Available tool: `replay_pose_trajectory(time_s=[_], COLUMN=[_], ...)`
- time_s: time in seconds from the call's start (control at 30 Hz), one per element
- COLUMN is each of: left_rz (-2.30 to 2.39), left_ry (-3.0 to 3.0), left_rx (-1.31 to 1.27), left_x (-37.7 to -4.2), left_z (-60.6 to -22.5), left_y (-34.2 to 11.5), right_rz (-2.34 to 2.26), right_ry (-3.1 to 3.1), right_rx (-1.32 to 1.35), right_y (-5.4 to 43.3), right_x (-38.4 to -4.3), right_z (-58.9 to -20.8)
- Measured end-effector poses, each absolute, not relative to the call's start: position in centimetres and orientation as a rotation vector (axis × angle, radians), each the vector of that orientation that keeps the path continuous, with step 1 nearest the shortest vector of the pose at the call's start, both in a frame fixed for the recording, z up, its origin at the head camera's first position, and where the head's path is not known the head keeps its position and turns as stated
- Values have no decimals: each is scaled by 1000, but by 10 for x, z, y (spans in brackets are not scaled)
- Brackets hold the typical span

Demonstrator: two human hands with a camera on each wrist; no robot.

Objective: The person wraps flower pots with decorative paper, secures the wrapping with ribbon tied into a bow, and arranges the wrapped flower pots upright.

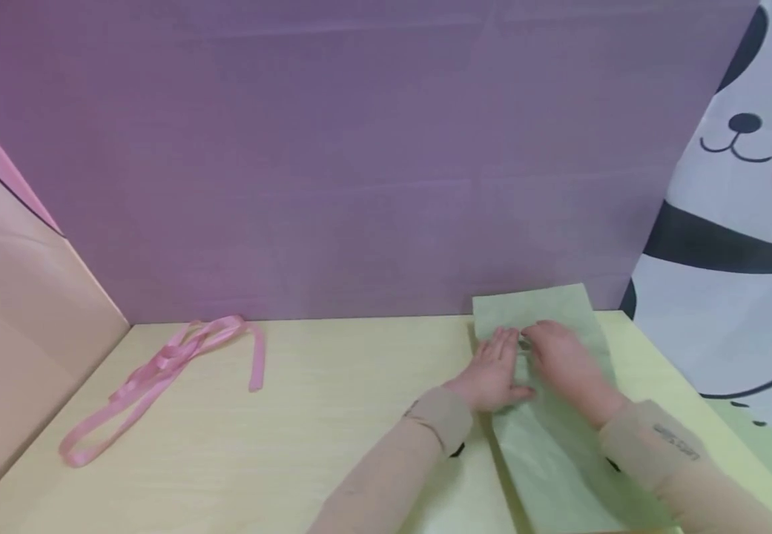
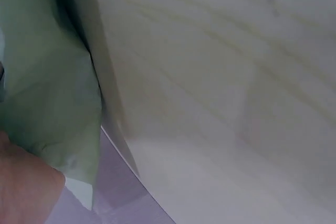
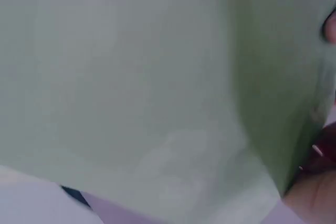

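Note:
A long sheet of light green wrapping paper (image 1: 539,445) lies toward the right of the table, its far end rising against the purple backdrop. On its left part rests my left hand (image 1: 490,378), fingers straight and thumb out to the side. My right hand (image 1: 569,367) bends over the middle of the paper, its fingertips pinching a fold close to the left fingertips. In the right wrist view the paper (image 3: 131,87) creases toward those fingers, and a dark red shiny patch (image 3: 321,153) shows beside them. What lies under the paper is hidden.
A loosely looped pink ribbon (image 1: 256,363) lies on the left of the pale wooden table (image 1: 339,415). A purple backdrop (image 1: 359,163) stands along the back edge. Printed panels flank the table, with a panda (image 1: 706,237) on the right one.

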State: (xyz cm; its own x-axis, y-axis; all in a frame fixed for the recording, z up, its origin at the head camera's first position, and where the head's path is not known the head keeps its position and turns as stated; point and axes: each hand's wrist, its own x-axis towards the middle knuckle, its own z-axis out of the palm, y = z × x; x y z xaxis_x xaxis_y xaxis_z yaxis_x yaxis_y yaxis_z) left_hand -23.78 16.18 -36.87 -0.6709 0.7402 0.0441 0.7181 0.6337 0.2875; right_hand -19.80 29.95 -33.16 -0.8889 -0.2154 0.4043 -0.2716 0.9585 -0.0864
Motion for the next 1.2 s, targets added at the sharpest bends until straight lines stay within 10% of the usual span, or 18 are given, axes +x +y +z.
replay_pose_trajectory(time_s=[1.2], left_rz=[227], left_ry=[2966], left_rx=[1333], left_x=[-242], left_z=[-370], left_y=[164], right_rz=[613], right_ry=[-2650], right_rx=[193], right_y=[313], right_x=[-186], right_z=[-347])
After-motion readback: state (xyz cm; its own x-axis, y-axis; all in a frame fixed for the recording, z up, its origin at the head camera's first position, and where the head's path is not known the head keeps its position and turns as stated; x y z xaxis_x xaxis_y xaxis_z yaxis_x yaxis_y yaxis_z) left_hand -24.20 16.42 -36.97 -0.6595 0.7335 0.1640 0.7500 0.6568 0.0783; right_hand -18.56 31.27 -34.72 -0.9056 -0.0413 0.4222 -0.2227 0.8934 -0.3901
